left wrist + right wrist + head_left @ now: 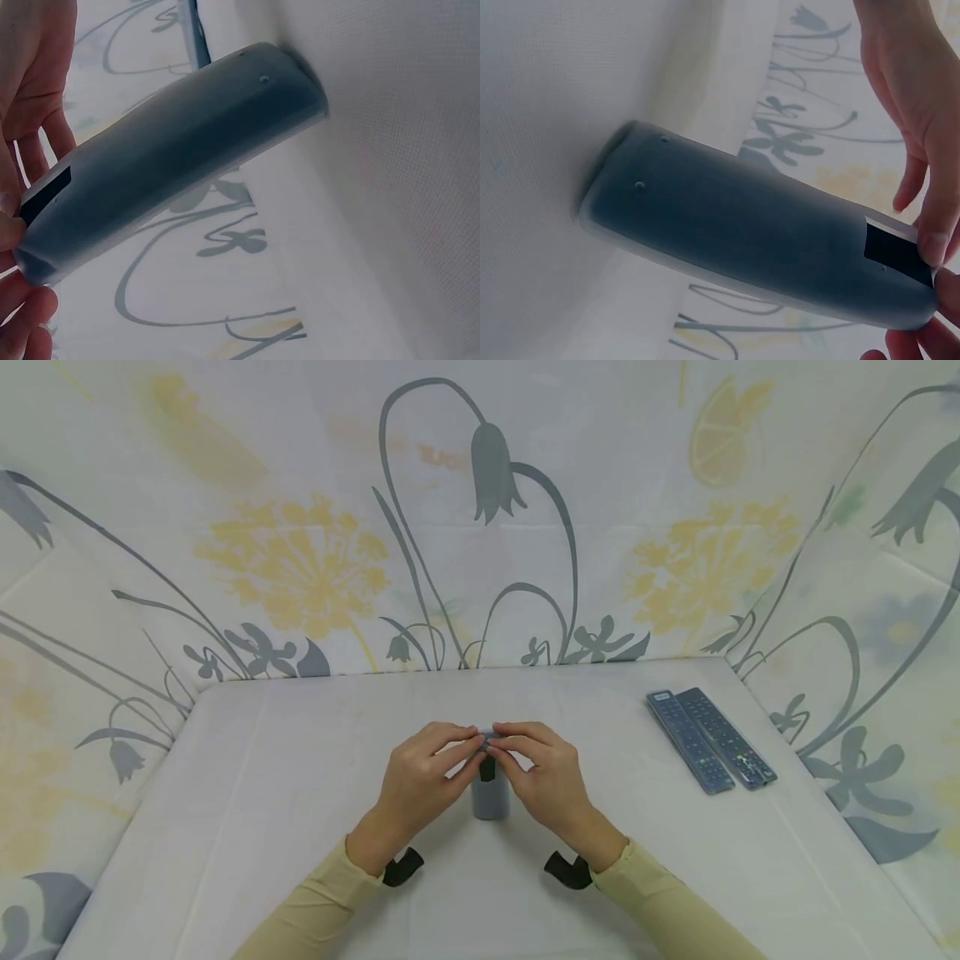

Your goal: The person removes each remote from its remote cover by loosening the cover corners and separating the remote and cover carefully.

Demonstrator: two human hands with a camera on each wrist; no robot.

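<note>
A slim remote control (491, 800) in a hazy blue-grey cover stands steeply tilted, its lower end at the white table. Its smooth back, with a black rectangular patch near the top, faces the wrist cameras. My left hand (420, 777) pinches the top end from the left, thumb and fingertips together. From the right, my right hand (551, 777) pinches the same end, and the fingertips of both hands meet there. In the left wrist view the remote control (180, 142) runs from the fingers to the white cloth; the right wrist view shows the remote control (757, 225) similarly.
Two more remote controls, a left one (690, 743) and a right one (727, 739), lie side by side at the table's right, buttons up. Patterned cloth walls (480, 568) rise behind and at both sides. Black curved pieces (570, 870) show by both wrists.
</note>
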